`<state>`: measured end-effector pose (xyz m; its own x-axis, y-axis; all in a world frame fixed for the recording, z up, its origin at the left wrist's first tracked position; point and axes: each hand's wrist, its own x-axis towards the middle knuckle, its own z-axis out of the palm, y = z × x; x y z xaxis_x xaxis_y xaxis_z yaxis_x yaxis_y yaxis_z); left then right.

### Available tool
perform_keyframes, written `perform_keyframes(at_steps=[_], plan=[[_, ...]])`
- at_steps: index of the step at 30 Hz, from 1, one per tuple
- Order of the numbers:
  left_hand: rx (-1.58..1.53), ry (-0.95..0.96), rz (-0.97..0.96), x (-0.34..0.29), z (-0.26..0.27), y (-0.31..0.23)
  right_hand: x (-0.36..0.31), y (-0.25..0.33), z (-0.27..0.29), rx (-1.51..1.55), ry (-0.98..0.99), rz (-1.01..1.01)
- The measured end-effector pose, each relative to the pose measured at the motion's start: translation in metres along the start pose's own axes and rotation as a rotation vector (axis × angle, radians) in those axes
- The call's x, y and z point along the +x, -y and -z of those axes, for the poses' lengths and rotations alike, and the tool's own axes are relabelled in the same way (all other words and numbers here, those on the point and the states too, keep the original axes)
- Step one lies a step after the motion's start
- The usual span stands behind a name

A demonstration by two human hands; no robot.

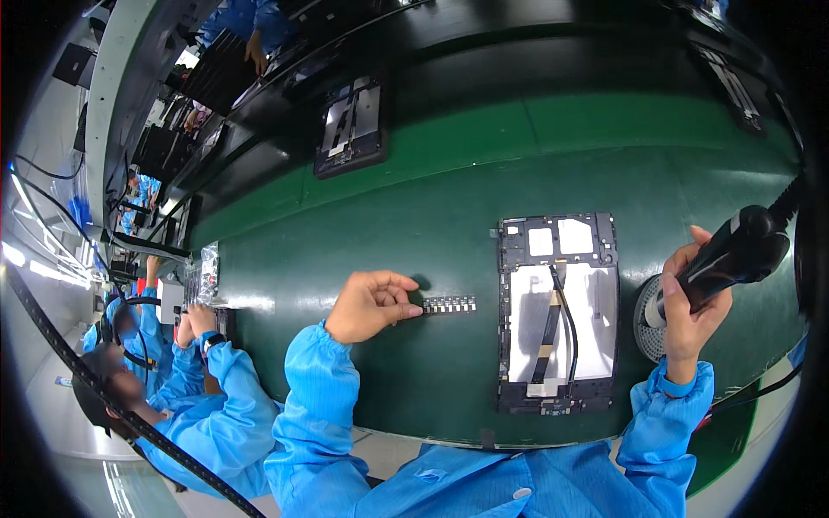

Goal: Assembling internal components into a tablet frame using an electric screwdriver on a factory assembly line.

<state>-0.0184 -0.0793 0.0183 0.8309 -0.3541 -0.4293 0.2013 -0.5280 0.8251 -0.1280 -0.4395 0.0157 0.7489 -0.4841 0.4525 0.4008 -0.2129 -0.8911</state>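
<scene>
Blue sleeves come in from the bottom. Left of the open tablet [557, 311], the left hand [370, 304] pinches a small strip of parts [449, 304], which seems to lie flat on the green belt [414, 207]. Right of the tablet, the right hand [691, 298] grips a black power screwdriver [734, 255]. A loose pinch could drop the strip; the screwdriver's cord could snag.
</scene>
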Motion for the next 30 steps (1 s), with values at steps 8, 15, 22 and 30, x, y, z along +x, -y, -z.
perform_keyframes(at_steps=[8, 15, 22, 30], plan=[[0.464, -0.111, -0.256, -0.005, -0.023, -0.001, 0.000, -0.001, -0.001, 0.038, 0.030, -0.001], [0.220, 0.124, -0.031, -0.002, -0.019, 0.000, -0.007, -0.001, 0.001, 0.035, 0.068, -0.009], [0.110, 0.247, 0.087, 0.004, 0.004, -0.019, -0.008, 0.001, 0.000, 0.034, 0.090, -0.051], [0.589, -0.214, -0.405, 0.005, -0.010, 0.003, -0.010, 0.011, -0.004, 0.011, 0.092, -0.094]])
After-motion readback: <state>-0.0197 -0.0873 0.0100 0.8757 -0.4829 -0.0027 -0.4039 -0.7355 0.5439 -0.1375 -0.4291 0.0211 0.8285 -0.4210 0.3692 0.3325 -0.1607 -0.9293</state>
